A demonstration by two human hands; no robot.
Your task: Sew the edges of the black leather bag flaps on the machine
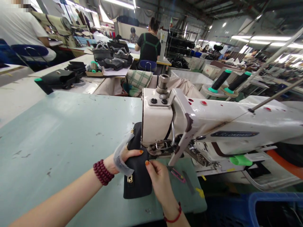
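A black handbag panel (138,186) with gold-coloured metal fittings lies on the pale green table under the head of a white sewing machine (157,118). Its handle (117,159), wrapped in clear plastic, arches over my left hand (124,157). That hand lies on the panel with the thumb stretched out toward the needle area. My right hand (158,175) pinches the panel's right edge between thumb and curled fingers, just below the machine's foot. The needle itself is hidden behind the machine head.
Pink snips (178,175) lie right of my right hand. A blue crate (253,201) stands at lower right. Black thread cones (220,81) rise behind the machine. Finished-looking black bags (112,55) crowd a far table, where a person (149,45) sits facing away.
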